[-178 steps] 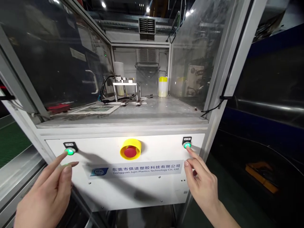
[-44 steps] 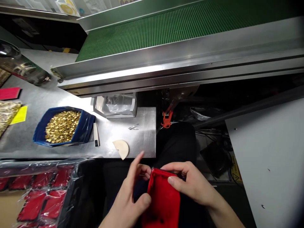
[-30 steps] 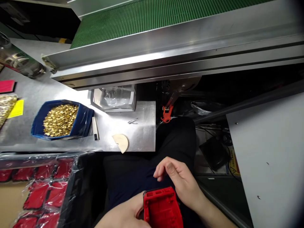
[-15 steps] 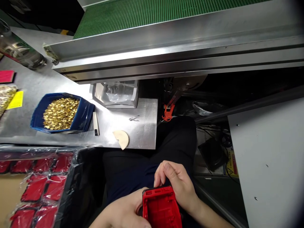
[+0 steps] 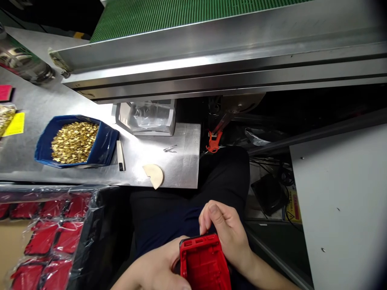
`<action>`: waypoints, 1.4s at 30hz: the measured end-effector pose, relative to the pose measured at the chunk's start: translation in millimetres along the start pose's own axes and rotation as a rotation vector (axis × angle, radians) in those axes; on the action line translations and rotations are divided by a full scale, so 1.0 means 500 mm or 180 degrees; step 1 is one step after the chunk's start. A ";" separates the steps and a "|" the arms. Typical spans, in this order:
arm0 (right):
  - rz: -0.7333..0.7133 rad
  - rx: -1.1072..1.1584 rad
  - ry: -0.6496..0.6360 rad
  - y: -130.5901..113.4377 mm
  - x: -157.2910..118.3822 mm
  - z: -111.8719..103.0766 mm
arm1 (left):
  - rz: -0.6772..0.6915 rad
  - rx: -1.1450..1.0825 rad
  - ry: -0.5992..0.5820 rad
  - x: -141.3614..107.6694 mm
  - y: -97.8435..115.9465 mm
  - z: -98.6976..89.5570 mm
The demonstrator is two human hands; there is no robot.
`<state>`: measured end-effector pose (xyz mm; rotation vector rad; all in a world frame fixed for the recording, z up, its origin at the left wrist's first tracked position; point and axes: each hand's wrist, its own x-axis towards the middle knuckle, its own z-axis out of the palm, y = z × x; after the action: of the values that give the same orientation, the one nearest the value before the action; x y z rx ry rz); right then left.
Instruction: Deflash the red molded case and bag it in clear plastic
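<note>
A red plastic housing (image 5: 204,262), hollow and with a black outer edge, sits low in front of my lap, its open side facing up. My left hand (image 5: 160,266) is wrapped round its left side, thumb along the near left edge. At the far right corner of the housing is my right hand (image 5: 228,229), its fingers curled in and the thumb pressed over them. Whatever those fingers may hold is hidden. The lower part of the housing runs out of the picture.
A blue bin (image 5: 104,141) of small brass pieces stands on the metal table (image 5: 184,173), near a box cutter (image 5: 120,155), a cream half-disc (image 5: 154,176) and a grey tray (image 5: 172,125). Bagged red housings (image 5: 42,237) fill a box at left. A green conveyor (image 5: 181,14) crosses behind.
The view has shifted slightly, so the table things sit a little further left. My right hand has moved up slightly at the housing's corner; my left hand keeps its hold.
</note>
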<state>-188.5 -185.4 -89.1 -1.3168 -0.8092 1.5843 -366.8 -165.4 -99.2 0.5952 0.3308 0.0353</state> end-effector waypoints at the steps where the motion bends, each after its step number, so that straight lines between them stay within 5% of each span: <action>1: -0.0044 -0.0093 0.0076 0.001 0.000 0.000 | -0.0008 0.0006 -0.0013 0.000 0.000 -0.001; 9: 0.0130 0.0258 -0.0177 -0.008 0.002 0.005 | 0.0110 0.0120 0.0031 0.002 0.007 -0.003; 15: -0.0152 -0.0211 0.0194 0.004 0.000 -0.001 | 0.0041 0.0000 0.0002 0.004 0.006 -0.003; 21: -0.0020 0.0106 -0.0013 0.003 -0.003 0.001 | 0.0077 -0.0015 0.0039 0.003 0.009 0.000; 26: -0.0196 -0.0305 0.0381 0.011 -0.005 0.000 | -0.0001 -0.0138 0.0042 0.005 0.010 -0.002; 42: -0.0254 -0.0165 0.0313 0.016 -0.013 0.000 | 0.0044 0.0027 0.0031 0.006 -0.008 -0.008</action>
<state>-189.8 -194.2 -93.6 -1.3715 -0.8365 1.4336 -365.6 -166.0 -105.1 0.6058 0.3365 0.0500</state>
